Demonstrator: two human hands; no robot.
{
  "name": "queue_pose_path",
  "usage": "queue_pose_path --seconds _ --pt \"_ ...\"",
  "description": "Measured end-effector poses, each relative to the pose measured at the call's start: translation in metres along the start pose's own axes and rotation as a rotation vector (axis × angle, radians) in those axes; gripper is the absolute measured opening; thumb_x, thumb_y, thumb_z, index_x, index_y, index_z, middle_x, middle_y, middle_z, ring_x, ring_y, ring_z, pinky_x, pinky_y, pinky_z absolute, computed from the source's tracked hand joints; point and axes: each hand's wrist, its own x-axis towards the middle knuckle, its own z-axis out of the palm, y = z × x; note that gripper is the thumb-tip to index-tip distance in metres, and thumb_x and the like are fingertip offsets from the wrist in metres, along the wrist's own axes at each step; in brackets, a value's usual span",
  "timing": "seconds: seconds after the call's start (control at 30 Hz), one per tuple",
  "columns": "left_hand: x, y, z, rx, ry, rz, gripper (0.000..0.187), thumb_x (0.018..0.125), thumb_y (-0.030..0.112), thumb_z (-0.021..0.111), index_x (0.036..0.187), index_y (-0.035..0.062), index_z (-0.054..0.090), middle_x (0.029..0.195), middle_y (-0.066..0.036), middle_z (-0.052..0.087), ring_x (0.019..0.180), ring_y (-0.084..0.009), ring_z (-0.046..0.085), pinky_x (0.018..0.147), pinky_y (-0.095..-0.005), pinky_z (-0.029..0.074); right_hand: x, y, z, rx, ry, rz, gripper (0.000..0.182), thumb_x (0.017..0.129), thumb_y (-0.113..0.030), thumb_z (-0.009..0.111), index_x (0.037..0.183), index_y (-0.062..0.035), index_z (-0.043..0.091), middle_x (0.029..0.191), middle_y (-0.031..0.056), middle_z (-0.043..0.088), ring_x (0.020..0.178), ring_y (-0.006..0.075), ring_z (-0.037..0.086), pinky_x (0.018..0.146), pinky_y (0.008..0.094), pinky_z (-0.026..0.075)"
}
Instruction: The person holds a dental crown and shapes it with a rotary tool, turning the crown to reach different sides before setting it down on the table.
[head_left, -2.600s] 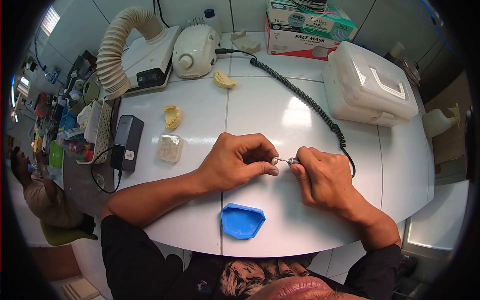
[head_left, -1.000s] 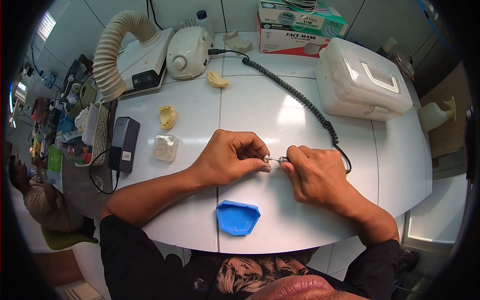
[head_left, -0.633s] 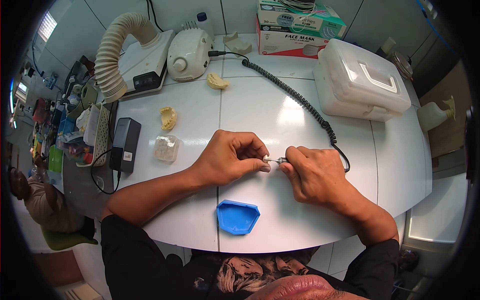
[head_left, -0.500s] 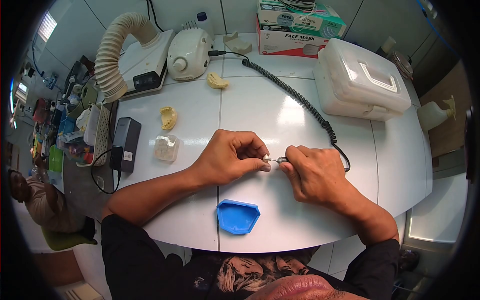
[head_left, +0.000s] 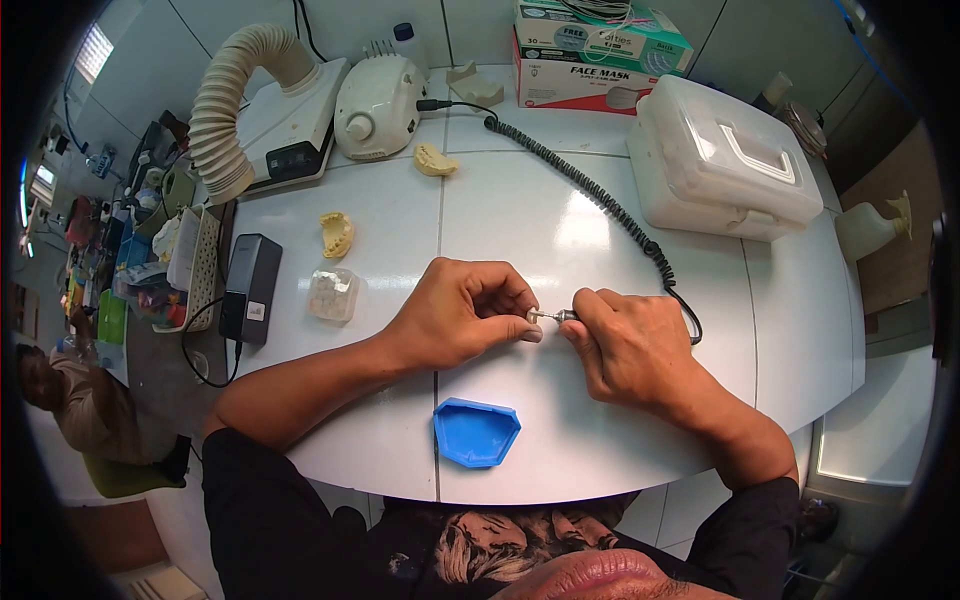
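Thumb and fingertips of my left hand pinch a small white dental piece, mostly hidden by the fingers. Opposite it, my right hand grips a rotary handpiece, whose thin metal bur points left and meets the piece or comes very close to it. A coiled black cord runs from the handpiece to a white control unit at the back. Nearer my body lies a blue rubber tray. Left of my left hand is a small clear box with pale contents.
Two yellow plaster dental models lie on the white table. A ribbed hose arches at the back left, above a black power box. Mask boxes and a white case stand at the back right. Another person sits far left.
The small piece looks slightly turned between my left fingertips, and the bur's position against it has shifted a little. Both hands otherwise stay in place.
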Motion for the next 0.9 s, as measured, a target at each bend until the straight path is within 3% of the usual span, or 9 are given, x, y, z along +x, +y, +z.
queue_pose_path --seconds 0.63,0.9 --pt "0.0005 0.0006 -0.0011 -0.048 -0.015 -0.007 0.014 0.096 -0.004 0.080 0.108 -0.0054 0.075 0.100 -0.010 0.082 0.096 -0.0138 0.078 0.089 -0.0280 0.063 0.0008 -0.0020 0.0010 0.005 0.035 0.028 0.034 0.109 -0.032 0.063 0.090 -0.0039 0.063 0.073 0.0144 0.069 0.058 0.0381 0.068 0.052 0.0492 0.050" --pt "0.0005 -0.0047 0.0015 -0.050 0.019 0.027 0.015 0.093 0.001 0.084 0.104 -0.0044 0.076 0.094 -0.010 0.082 0.089 -0.0121 0.078 0.083 -0.0271 0.062 -0.0001 -0.0015 -0.0014 0.000 0.007 0.010 0.034 0.109 -0.032 0.063 0.091 -0.0033 0.063 0.073 0.0148 0.069 0.058 0.0377 0.068 0.052 0.0489 0.051"
